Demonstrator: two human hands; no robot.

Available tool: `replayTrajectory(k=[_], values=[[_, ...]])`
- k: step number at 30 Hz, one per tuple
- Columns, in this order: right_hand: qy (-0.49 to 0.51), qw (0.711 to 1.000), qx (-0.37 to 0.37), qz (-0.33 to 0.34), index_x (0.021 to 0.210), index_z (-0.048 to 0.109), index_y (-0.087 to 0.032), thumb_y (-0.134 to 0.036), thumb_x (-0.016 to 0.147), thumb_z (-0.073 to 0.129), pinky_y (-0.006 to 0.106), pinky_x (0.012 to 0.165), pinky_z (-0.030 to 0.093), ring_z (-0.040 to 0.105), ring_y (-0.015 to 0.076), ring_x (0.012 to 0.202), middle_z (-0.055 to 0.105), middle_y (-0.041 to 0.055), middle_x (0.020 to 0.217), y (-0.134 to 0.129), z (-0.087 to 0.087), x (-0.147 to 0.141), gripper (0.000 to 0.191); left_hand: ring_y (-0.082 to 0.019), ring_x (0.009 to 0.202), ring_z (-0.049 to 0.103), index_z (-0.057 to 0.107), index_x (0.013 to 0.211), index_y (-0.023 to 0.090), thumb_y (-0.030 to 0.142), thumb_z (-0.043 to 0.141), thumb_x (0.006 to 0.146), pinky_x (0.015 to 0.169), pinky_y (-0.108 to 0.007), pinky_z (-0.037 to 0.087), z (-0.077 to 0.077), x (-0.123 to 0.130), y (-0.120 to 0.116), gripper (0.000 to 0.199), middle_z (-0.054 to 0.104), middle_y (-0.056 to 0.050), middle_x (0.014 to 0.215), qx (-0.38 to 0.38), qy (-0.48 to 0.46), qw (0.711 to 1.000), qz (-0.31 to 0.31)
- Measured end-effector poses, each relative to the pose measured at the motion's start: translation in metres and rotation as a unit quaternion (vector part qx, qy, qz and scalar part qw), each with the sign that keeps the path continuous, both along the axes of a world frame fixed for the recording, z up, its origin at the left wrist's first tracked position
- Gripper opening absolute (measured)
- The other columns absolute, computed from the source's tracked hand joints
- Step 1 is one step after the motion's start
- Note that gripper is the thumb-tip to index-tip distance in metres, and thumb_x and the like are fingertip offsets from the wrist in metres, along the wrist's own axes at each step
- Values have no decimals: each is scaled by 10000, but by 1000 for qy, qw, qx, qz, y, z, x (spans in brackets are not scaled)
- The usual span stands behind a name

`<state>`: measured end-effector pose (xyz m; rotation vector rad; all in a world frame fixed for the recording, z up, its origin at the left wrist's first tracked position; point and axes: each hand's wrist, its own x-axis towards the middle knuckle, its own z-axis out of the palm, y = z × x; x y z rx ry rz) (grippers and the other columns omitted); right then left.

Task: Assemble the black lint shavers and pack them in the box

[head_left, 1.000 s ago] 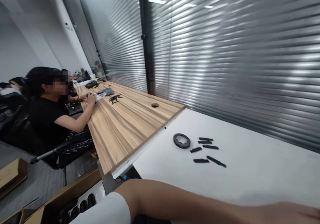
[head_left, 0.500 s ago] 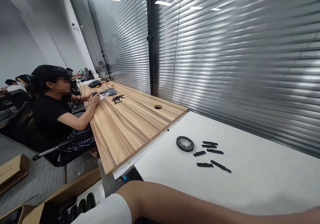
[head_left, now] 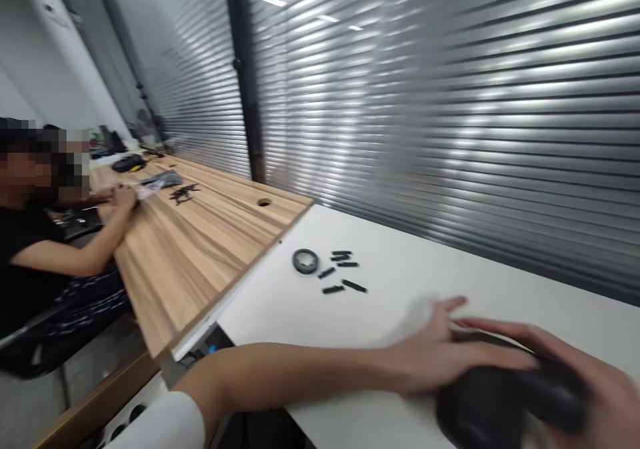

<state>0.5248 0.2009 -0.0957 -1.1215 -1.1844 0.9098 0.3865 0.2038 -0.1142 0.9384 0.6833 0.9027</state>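
At the lower right of the head view, a black rounded object [head_left: 480, 405] with a smooth curved part on its right is smeared by motion; its exact kind does not show. My left hand [head_left: 450, 359] reaches across from the left, its fingers laid over the object's top and its thumb sticking up. Around the right end curls my right hand [head_left: 600, 385], partly cut off by the frame edge. Farther up the white table lie a black ring [head_left: 305, 261] and several short black strips [head_left: 354, 286], apart from both hands.
A wood-grain table [head_left: 215, 235] adjoins the white table [head_left: 400, 255] on the left. There a co-worker [head_left: 65, 255] sits with hands on the tabletop, near a black frame-like part [head_left: 183, 194] and a plastic bag [head_left: 163, 179]. A cardboard box [head_left: 100, 402] stands below.
The view has swung right and down, so the ring and strips appear farther left. Both my hands and the black object have come into view at the lower right.
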Motion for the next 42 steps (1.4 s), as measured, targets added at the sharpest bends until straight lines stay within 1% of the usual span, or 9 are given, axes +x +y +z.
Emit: replayTrajectory(k=[2, 6, 10, 13, 16, 19, 27, 35, 42], values=[[-11, 998, -57, 2, 648, 851, -317, -611, 741, 733, 581, 815, 576, 762, 431, 859, 789, 202, 833, -5, 9, 6, 330, -385, 1379, 627, 315, 1690, 228, 508, 921, 664, 1206, -528, 458, 9, 0, -5, 1225, 636, -188, 1464, -30, 10, 1000, -2], [16, 999, -43, -9, 619, 825, -266, -574, 687, 741, 469, 816, 593, 745, 337, 761, 777, 115, 737, -16, 24, 0, 327, -301, 1159, 722, 394, 1612, 256, 479, 935, 707, 1058, -421, 562, 21, 0, -16, 1078, 665, -124, 1292, -71, -28, 997, 23], [79, 994, -62, 30, 703, 817, -205, -537, 777, 716, 299, 472, 477, 639, 208, 565, 783, 85, 783, -21, 25, -2, 355, -206, 840, 725, 389, 1600, 306, 530, 892, 796, 791, -343, 597, 23, -4, -20, 975, 666, -93, 1197, -67, -1, 998, 1], [141, 981, -114, 76, 795, 832, -177, -632, 818, 689, 285, 348, 334, 576, 187, 491, 787, 97, 820, -24, 24, 1, 478, -186, 756, 704, 388, 1606, 341, 564, 850, 846, 695, -326, 579, 23, -8, -19, 917, 665, -83, 1201, -28, 33, 999, -33], [165, 972, -134, 99, 782, 832, -181, -715, 882, 621, 303, 422, 413, 612, 203, 554, 784, 94, 812, -25, 22, 1, 582, -215, 847, 728, 422, 1585, 391, 589, 828, 864, 741, -357, 601, 22, -10, -21, 851, 641, -84, 1322, -9, 76, 997, -27], [191, 969, -128, 92, 696, 811, -193, -671, 913, 608, 327, 624, 529, 650, 211, 634, 771, 75, 753, -26, 18, -4, 563, -263, 1040, 723, 525, 1494, 370, 592, 822, 862, 826, -369, 611, 19, -10, -25, 732, 614, -73, 1412, 6, 83, 996, 16], [231, 968, -90, 39, 585, 748, -216, -506, 868, 558, 313, 762, 529, 620, 208, 666, 630, 31, 536, -30, 9, -17, 448, -311, 1150, 702, 631, 1362, 322, 542, 775, 886, 897, -421, 611, 18, -6, -36, 543, 689, -63, 1276, -8, 49, 998, 29], [218, 973, -39, 63, 562, 711, -233, -452, 842, 517, 369, 849, 543, 696, 266, 845, 715, 59, 668, -33, 9, -19, 405, -327, 1347, 613, 659, 1353, 339, 527, 736, 918, 975, -407, 582, 20, -4, -42, 480, 636, -38, 1455, 9, 12, 999, 33], [95, 995, 23, 27, 597, 767, -266, -370, 915, 441, 400, 888, 516, 640, 248, 782, 660, 35, 597, -37, 14, -18, 467, -316, 1103, 722, 542, 1529, 358, 554, 749, 891, 836, -429, 619, 24, -6, -39, 698, 703, -70, 1296, -51, 14, 999, 9]])
